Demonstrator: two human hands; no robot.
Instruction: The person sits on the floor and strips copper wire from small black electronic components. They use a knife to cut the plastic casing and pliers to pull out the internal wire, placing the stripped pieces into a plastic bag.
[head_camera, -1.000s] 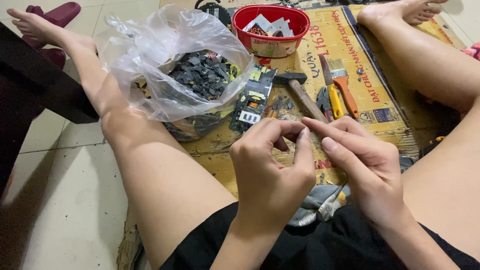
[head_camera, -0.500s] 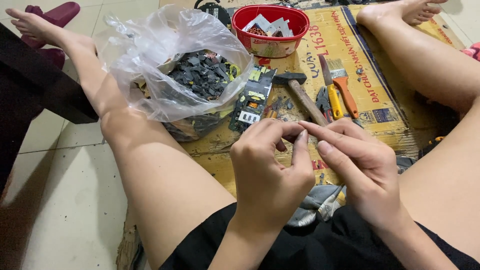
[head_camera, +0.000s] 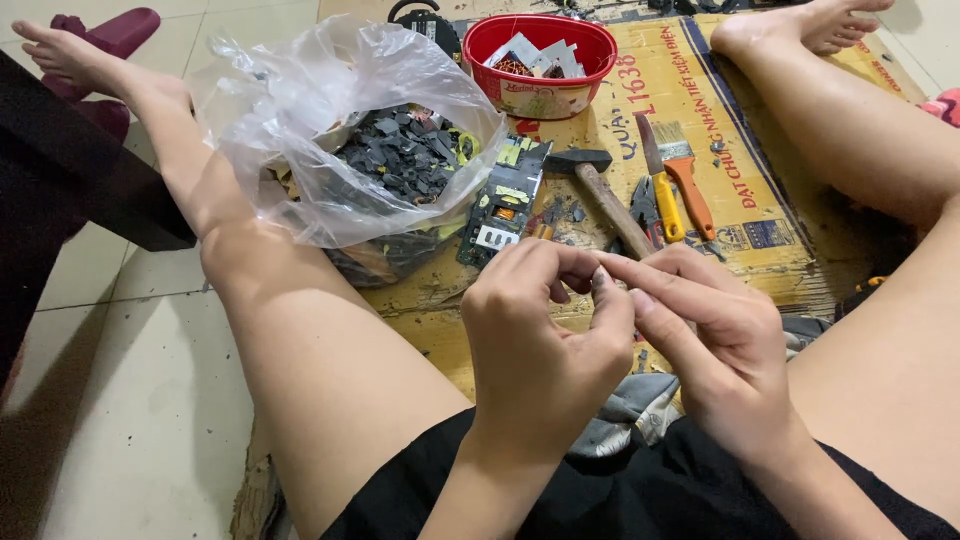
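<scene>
Sitting on the floor with legs spread over a sheet of printed cardboard (head_camera: 700, 90). Bringing the left hand (head_camera: 545, 350) and right hand (head_camera: 715, 340) together above the lap, fingertips meeting at one spot; pinching narrowly with thumb and forefinger on each side, though whether anything small is caught between them cannot be told, being hidden by the fingers. Hovering just in front of a hammer (head_camera: 600, 185) with a wooden handle, lying beside a green circuit board (head_camera: 505, 205). Lying to the right of the hammer: a yellow-handled tool (head_camera: 662, 190) and an orange-handled brush (head_camera: 685, 175). Resting against the left leg, a clear plastic bag (head_camera: 330, 130) holding dark broken pieces. Standing beyond it, a red bowl (head_camera: 545, 55) filled with scrap parts.
</scene>
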